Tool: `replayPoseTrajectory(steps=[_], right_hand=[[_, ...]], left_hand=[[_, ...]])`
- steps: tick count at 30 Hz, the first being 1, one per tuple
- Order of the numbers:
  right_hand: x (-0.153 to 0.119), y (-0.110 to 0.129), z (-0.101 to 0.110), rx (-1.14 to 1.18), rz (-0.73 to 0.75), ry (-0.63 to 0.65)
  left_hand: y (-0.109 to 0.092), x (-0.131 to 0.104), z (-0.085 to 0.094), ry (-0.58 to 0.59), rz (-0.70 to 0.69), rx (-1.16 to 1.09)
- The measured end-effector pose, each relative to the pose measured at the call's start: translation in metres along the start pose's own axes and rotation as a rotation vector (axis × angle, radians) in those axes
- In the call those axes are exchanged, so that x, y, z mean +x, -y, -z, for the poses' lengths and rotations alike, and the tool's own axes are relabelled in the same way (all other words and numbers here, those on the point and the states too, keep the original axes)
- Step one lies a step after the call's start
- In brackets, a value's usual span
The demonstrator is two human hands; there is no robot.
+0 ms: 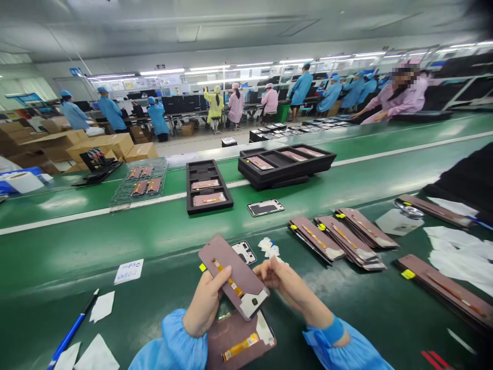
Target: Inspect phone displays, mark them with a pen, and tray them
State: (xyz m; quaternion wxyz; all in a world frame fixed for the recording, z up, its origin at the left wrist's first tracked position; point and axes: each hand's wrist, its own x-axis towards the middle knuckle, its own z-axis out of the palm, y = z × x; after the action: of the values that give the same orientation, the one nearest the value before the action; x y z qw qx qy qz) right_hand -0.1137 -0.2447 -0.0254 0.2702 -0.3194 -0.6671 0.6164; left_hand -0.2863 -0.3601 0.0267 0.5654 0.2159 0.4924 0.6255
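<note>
Left hand (204,303): we grasp upper panel (239,263), centre; lower panel (219,336) at 6 o'clock | Right hand (287,285): fingers curled at 3 o'clock, contents unclear | Care: we should keep thumb pressure off orange strip (235,288)

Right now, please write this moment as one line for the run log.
left hand: holds brown panel | right hand: beside panel's edge, touch unclear | below: second brown panel | ahead: black tray
</note>
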Motion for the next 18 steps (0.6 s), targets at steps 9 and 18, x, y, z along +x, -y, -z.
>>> replayPoseTrajectory(steps=[9,18], right_hand=[[-0.007,0.007,-0.04,0.962,-0.275,0.516],[0.003,0.006,0.026,1.338,-0.097,0.022]], left_hand=[[-0.004,0.01,-0.015,0.304,0.078,0.292],[-0.031,0.177,-0.002,0.097,-0.238,1.164]])
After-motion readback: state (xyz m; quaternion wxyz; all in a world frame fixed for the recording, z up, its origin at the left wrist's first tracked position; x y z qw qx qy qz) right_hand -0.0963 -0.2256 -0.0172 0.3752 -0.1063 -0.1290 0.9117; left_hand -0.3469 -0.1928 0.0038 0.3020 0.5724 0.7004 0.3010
